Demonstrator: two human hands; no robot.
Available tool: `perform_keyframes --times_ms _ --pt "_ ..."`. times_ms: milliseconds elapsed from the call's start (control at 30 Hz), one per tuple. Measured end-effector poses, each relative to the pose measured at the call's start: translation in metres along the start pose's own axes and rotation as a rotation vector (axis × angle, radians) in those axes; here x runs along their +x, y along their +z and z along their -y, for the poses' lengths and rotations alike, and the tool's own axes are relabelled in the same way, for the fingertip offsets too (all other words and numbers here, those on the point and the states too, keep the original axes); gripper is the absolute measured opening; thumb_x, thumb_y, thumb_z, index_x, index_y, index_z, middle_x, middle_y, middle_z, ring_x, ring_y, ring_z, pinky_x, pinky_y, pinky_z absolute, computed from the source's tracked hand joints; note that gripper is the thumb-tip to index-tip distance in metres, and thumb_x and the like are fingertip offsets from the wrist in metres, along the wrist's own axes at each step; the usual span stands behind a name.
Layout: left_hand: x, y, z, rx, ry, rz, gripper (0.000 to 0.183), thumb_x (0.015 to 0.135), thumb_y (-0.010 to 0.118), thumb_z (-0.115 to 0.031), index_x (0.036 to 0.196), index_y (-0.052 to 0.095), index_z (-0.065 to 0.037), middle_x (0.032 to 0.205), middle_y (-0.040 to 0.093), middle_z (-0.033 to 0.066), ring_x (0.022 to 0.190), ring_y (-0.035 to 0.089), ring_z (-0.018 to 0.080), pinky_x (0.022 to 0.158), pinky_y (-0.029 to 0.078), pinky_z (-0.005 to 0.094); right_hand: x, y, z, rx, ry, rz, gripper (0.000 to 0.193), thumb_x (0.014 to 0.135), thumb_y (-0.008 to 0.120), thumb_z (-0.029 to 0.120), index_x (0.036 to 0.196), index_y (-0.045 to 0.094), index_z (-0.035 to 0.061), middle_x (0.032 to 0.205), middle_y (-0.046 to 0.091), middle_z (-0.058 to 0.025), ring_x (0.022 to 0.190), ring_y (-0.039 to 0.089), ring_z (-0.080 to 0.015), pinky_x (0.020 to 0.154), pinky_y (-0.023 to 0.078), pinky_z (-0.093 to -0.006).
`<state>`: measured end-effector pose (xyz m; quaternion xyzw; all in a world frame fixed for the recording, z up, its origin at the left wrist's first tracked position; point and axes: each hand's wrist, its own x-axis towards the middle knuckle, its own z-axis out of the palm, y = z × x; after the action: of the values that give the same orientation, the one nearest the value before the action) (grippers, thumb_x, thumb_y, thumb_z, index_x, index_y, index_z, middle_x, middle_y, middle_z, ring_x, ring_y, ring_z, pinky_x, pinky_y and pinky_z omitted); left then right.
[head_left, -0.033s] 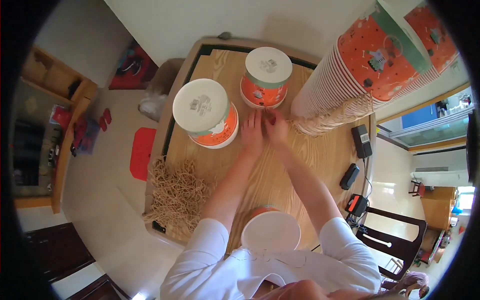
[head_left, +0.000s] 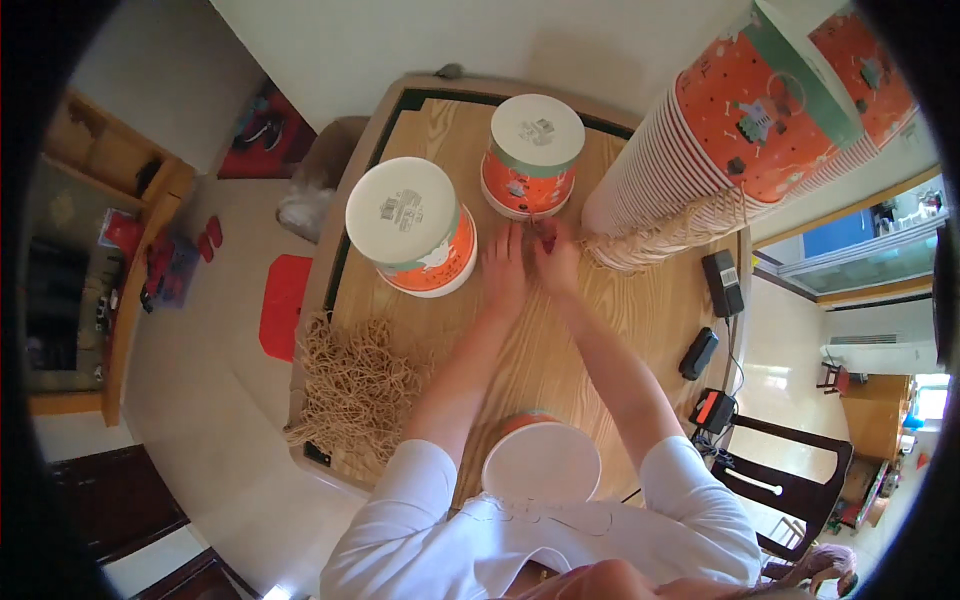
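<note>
My left hand (head_left: 503,268) lies with its fingers stretched out on the wooden tabletop, just in front of an upside-down orange and green paper bucket (head_left: 530,180). Close beside it, my right hand (head_left: 558,265) has its fingers drawn together around a small reddish thing, too small to make out. A thin strand seems to run from there along the bucket's lower rim. Left of my hands stands another upturned paper bucket (head_left: 405,215) with a pale base. A tangle of tan paper-like strings (head_left: 355,390) lies near the table's left edge.
Tall nested stacks of paper buckets (head_left: 770,120) lean in from the far right, with tan strings (head_left: 660,240) draped along them. Nearest me is one more bucket (head_left: 543,462). Black power adapters (head_left: 722,282) and cables line the right edge, beside a dark chair (head_left: 800,480).
My right hand has shifted very slightly to the right. The buckets and strings have not moved.
</note>
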<state>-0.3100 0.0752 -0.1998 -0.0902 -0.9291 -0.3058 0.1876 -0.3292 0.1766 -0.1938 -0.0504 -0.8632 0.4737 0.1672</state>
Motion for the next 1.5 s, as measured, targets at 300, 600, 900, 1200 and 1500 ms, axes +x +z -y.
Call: perform_keyframes --times_ms 300,600,900,1200,1500 --pt "-0.024 0.008 0.003 0.028 0.019 0.029 0.043 0.075 0.049 -0.003 0.119 0.044 -0.003 0.128 0.037 0.0154 0.112 0.04 0.0336 0.095 0.034 0.0422 0.016 -0.021 0.016 -0.297 -0.575 0.02 0.039 0.072 0.056 0.0 0.11 0.053 0.006 0.104 0.054 -0.0127 0.091 0.054 -0.03 0.078 0.046 -0.0365" --pt "-0.054 0.001 0.005 -0.031 0.098 0.03 0.043 0.066 0.056 0.0 0.109 0.052 -0.002 0.128 0.039 0.0156 0.116 0.038 0.0337 0.097 0.033 0.0419 -0.024 -0.033 -0.001 -0.492 -0.562 0.195 0.039 0.076 0.052 0.004 0.115 0.05 0.0029 0.114 0.052 -0.0118 0.101 0.051 -0.029 0.088 0.041 -0.0381" --pt "-0.121 -0.057 -0.005 -0.249 0.049 0.121 0.032 0.074 0.054 -0.005 0.106 0.054 -0.004 0.115 0.049 0.0155 0.108 0.046 0.0327 0.09 0.039 0.0403 -0.085 -0.084 0.005 -0.114 -0.254 0.306 0.032 0.08 0.052 0.005 0.112 0.052 0.004 0.118 0.049 -0.0148 0.106 0.049 -0.0335 0.088 0.042 -0.0387" --pt "-0.101 -0.149 0.058 0.267 -0.243 0.277 0.011 0.075 0.058 -0.014 0.083 0.058 -0.006 0.09 0.058 0.0125 0.089 0.055 0.0286 0.075 0.045 0.0396 -0.207 -0.186 0.008 -0.08 -0.014 0.293 0.027 0.08 0.05 0.0 0.105 0.057 0.0048 0.096 0.057 -0.0127 0.083 0.059 -0.0248 0.075 0.049 -0.0314" --pt "-0.091 -0.178 0.059 -0.112 -0.358 0.405 0.012 0.079 0.058 -0.016 0.082 0.057 -0.005 0.078 0.064 0.0098 0.074 0.062 0.0219 0.071 0.048 0.0347 -0.203 -0.274 0.064 0.069 0.002 0.129 0.024 0.08 0.05 -0.003 0.102 0.057 0.0038 0.086 0.059 -0.0084 0.079 0.059 -0.0154 0.068 0.047 -0.0255"
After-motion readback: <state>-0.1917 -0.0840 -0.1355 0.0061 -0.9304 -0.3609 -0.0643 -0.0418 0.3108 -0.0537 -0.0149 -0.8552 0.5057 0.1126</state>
